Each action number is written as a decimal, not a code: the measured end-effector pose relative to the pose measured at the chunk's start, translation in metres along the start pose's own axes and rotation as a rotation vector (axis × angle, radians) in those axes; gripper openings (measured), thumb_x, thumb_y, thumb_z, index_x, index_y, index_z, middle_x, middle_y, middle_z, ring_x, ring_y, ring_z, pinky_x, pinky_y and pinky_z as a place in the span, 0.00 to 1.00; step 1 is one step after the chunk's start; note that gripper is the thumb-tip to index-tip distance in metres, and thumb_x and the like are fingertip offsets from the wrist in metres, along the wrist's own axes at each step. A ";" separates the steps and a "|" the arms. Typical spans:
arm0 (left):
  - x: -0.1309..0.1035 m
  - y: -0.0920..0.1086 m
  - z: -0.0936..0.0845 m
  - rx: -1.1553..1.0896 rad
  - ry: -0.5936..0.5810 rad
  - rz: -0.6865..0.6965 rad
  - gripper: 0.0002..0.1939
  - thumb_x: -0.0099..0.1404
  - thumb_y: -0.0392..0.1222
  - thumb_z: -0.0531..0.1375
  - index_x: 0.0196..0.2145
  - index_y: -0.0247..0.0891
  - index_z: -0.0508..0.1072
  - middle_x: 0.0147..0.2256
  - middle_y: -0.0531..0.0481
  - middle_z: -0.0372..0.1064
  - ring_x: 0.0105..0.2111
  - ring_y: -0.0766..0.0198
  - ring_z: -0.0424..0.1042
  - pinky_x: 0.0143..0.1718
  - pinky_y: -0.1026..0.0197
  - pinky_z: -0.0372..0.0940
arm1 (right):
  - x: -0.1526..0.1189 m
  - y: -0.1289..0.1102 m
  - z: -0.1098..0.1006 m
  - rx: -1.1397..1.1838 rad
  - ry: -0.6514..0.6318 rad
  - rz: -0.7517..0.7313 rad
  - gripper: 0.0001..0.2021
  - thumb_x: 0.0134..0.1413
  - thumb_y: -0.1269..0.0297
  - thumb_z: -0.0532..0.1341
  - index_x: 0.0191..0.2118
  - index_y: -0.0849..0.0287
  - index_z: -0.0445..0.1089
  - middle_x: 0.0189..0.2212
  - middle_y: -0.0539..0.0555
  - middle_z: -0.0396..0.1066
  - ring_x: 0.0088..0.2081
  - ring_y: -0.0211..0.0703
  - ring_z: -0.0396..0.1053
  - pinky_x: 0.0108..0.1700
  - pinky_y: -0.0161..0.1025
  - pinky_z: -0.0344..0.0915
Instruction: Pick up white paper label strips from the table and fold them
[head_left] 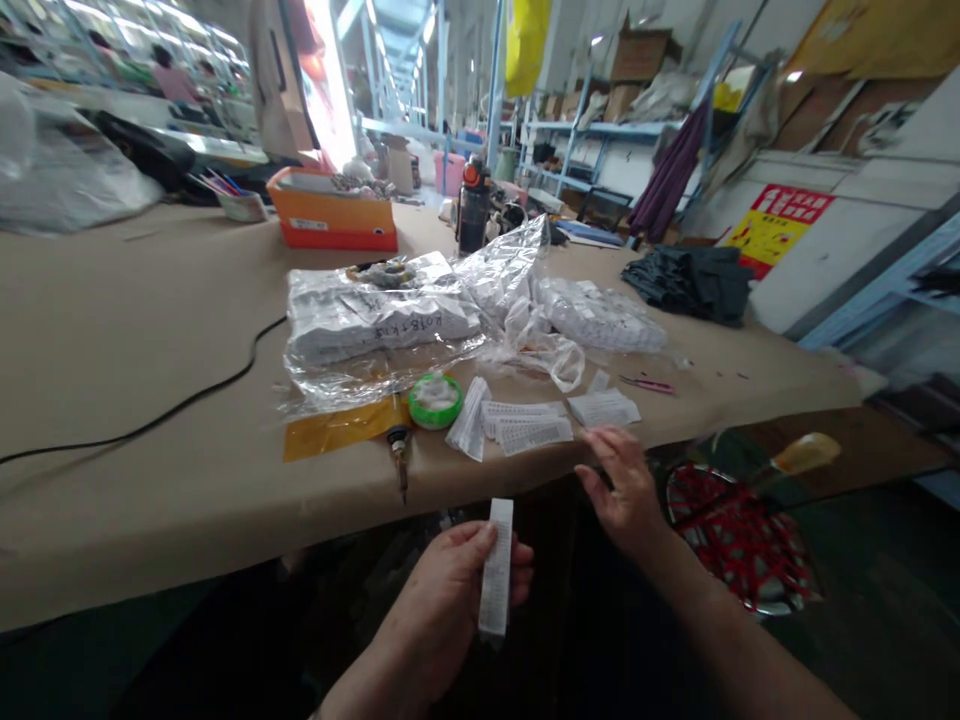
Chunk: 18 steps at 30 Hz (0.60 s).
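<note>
My left hand (457, 575) is closed on a narrow stack of white printed labels (496, 575), held upright below the table's front edge. My right hand (621, 490) has its fingers apart at the table edge, fingertips by a small pile of printed labels (606, 407). More label strips (529, 425) lie fanned to the left of that pile, with a folded bunch (470, 420) beside them. A green round dish (435, 400) with white material inside stands further left, next to a soldering-iron-like tool (400, 455) whose tip points over the edge.
Plastic-wrapped white bundles (375, 315) lie behind the labels on the brown-covered table (150, 350). An orange box (334, 215), a dark bottle (472, 210) and dark cloth (690, 282) stand farther back. Pink tweezers (649, 385) lie right; a basket of red strips (739, 540) is lower right.
</note>
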<state>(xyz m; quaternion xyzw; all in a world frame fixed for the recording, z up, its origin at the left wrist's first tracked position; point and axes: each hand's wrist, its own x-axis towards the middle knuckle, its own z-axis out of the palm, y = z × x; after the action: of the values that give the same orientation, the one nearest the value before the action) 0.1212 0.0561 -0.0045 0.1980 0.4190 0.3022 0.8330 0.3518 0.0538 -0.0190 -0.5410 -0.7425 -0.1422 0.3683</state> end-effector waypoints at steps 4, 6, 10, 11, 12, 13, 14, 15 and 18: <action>0.003 -0.006 -0.001 0.021 0.048 -0.024 0.06 0.58 0.38 0.62 0.29 0.31 0.70 0.25 0.42 0.75 0.23 0.62 0.74 0.27 0.59 0.70 | -0.010 0.048 -0.002 -0.265 -0.040 0.076 0.18 0.59 0.65 0.55 0.55 0.62 0.64 0.50 0.63 0.67 0.54 0.55 0.61 0.55 0.56 0.58; 0.003 -0.009 -0.001 0.020 0.043 -0.018 0.07 0.57 0.39 0.63 0.29 0.31 0.70 0.25 0.42 0.75 0.23 0.61 0.74 0.27 0.59 0.70 | -0.012 0.060 -0.001 -0.256 -0.050 0.064 0.15 0.60 0.67 0.55 0.51 0.59 0.68 0.48 0.60 0.70 0.52 0.52 0.64 0.55 0.54 0.56; 0.003 -0.010 -0.001 0.031 0.048 -0.002 0.08 0.57 0.39 0.63 0.29 0.31 0.70 0.25 0.42 0.75 0.23 0.62 0.73 0.26 0.60 0.69 | -0.008 0.068 -0.004 -0.199 0.013 0.060 0.09 0.59 0.67 0.57 0.42 0.57 0.73 0.41 0.56 0.74 0.45 0.48 0.69 0.51 0.49 0.62; 0.003 -0.010 -0.001 0.037 0.060 -0.006 0.08 0.58 0.39 0.63 0.29 0.31 0.70 0.25 0.42 0.74 0.23 0.62 0.73 0.26 0.60 0.69 | -0.006 0.068 -0.005 -0.180 0.044 0.067 0.08 0.59 0.67 0.57 0.40 0.57 0.73 0.39 0.56 0.74 0.43 0.47 0.70 0.48 0.48 0.64; 0.003 -0.010 -0.001 0.043 0.074 -0.009 0.07 0.59 0.39 0.62 0.29 0.31 0.70 0.25 0.43 0.74 0.22 0.62 0.73 0.25 0.61 0.69 | -0.005 0.067 -0.008 -0.161 0.081 0.077 0.08 0.59 0.66 0.57 0.39 0.58 0.73 0.37 0.56 0.74 0.41 0.46 0.70 0.46 0.47 0.65; 0.002 -0.009 -0.001 0.049 0.084 -0.012 0.07 0.59 0.38 0.61 0.29 0.31 0.70 0.25 0.43 0.74 0.22 0.63 0.73 0.25 0.61 0.69 | -0.003 0.063 -0.010 -0.145 0.122 0.091 0.07 0.59 0.66 0.57 0.38 0.58 0.73 0.37 0.56 0.74 0.41 0.46 0.70 0.46 0.47 0.66; 0.002 -0.009 -0.001 0.053 0.090 -0.013 0.07 0.60 0.38 0.61 0.30 0.31 0.70 0.25 0.43 0.74 0.21 0.63 0.72 0.25 0.61 0.68 | -0.002 0.056 -0.013 -0.123 0.164 0.103 0.07 0.59 0.66 0.57 0.38 0.58 0.72 0.37 0.56 0.74 0.41 0.46 0.70 0.47 0.47 0.67; 0.001 -0.009 -0.001 0.055 0.092 -0.013 0.07 0.60 0.38 0.61 0.30 0.30 0.70 0.25 0.43 0.74 0.21 0.63 0.72 0.24 0.61 0.68 | -0.001 0.046 -0.016 -0.086 0.204 0.107 0.06 0.58 0.67 0.57 0.38 0.57 0.72 0.38 0.56 0.73 0.43 0.46 0.70 0.48 0.48 0.66; -0.001 -0.010 0.001 0.045 0.066 -0.012 0.08 0.60 0.39 0.61 0.29 0.30 0.70 0.26 0.41 0.74 0.21 0.63 0.72 0.25 0.61 0.68 | -0.002 0.000 -0.018 0.119 0.204 0.034 0.08 0.55 0.72 0.59 0.40 0.55 0.72 0.40 0.55 0.72 0.48 0.48 0.68 0.51 0.51 0.65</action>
<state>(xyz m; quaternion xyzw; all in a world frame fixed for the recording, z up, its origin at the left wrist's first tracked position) 0.1249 0.0476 -0.0093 0.2042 0.4540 0.2941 0.8159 0.3585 0.0417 -0.0078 -0.5134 -0.6992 -0.1459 0.4757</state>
